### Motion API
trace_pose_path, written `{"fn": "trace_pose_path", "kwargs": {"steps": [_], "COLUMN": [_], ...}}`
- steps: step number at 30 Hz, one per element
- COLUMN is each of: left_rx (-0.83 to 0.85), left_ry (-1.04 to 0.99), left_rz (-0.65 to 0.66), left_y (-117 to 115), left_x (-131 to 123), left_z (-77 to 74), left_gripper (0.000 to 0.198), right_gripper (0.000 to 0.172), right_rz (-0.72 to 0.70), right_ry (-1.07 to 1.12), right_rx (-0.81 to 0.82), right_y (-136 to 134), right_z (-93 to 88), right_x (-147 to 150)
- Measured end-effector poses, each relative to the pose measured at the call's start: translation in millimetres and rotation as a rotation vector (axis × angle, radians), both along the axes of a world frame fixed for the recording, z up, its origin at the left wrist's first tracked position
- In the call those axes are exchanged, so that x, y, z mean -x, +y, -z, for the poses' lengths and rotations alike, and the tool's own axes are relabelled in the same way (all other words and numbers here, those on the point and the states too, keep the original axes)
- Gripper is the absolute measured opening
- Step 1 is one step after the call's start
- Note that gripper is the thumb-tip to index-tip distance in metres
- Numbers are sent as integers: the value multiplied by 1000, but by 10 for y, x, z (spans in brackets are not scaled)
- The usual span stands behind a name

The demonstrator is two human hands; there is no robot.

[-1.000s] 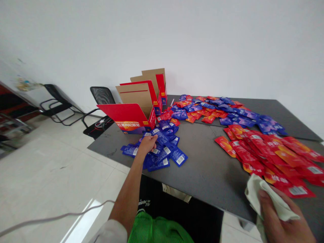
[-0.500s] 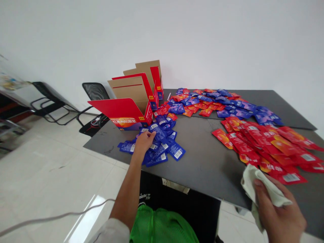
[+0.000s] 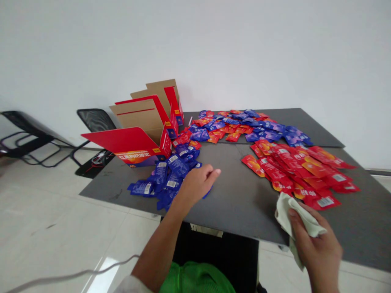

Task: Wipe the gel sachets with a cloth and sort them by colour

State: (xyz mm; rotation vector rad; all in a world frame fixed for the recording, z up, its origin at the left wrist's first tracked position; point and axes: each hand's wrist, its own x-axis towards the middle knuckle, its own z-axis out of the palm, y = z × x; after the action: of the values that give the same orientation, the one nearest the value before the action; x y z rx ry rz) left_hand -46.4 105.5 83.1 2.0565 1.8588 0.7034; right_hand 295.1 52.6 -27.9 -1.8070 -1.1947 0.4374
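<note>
My left hand [image 3: 198, 183] is over the right side of a pile of blue pouches [image 3: 174, 179]. Its fingers are curled with the thumb alongside, and the hand hides whatever lies under or in them. A bit of blue pouch shows just below the fingers. In my right hand [image 3: 320, 244] is a folded pale cloth [image 3: 301, 217], gripped between thumb and fingers at the table's front edge. Just beyond the cloth lies a heap of red pouches [image 3: 299, 167], overlapping, some with barcodes facing up.
Open red cartons [image 3: 137, 146] stand in a row at the left of the grey table [image 3: 232, 179], flaps raised. Mixed red and blue pouches [image 3: 241, 122] spread along the back. A black chair [image 3: 94, 122] stands left of the table, and a cable [image 3: 100, 270] crosses the floor.
My left hand has moved right across the blue pouches, and some of them lie differently. My right hand still grips the cloth. The view has turned slightly to the right.
</note>
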Motion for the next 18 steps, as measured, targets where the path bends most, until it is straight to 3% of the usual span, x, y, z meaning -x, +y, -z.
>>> {"fn": "trace_pose_path", "kwargs": {"steps": [2, 4, 8, 13, 18], "left_rx": [27, 61, 63, 9, 30], "left_ry": [54, 174, 312, 386, 440], "left_rz": [159, 230, 131, -116, -215], "left_y": [270, 617, 1321, 1933, 2376], "left_x": [-298, -522, -708, -529, -153], "left_z": [-20, -2, 113, 230, 252], "left_gripper": [43, 37, 22, 32, 37], "right_gripper": [72, 72, 73, 76, 71], "right_rz": [-2, -9, -35, -58, -86], "right_ry": [3, 9, 24, 3, -9], "right_rx": [0, -1, -3, -36, -58], "right_y": [5, 13, 26, 20, 10], "right_z": [19, 32, 58, 87, 116], "right_x": [-12, -25, -50, -80, -105]}}
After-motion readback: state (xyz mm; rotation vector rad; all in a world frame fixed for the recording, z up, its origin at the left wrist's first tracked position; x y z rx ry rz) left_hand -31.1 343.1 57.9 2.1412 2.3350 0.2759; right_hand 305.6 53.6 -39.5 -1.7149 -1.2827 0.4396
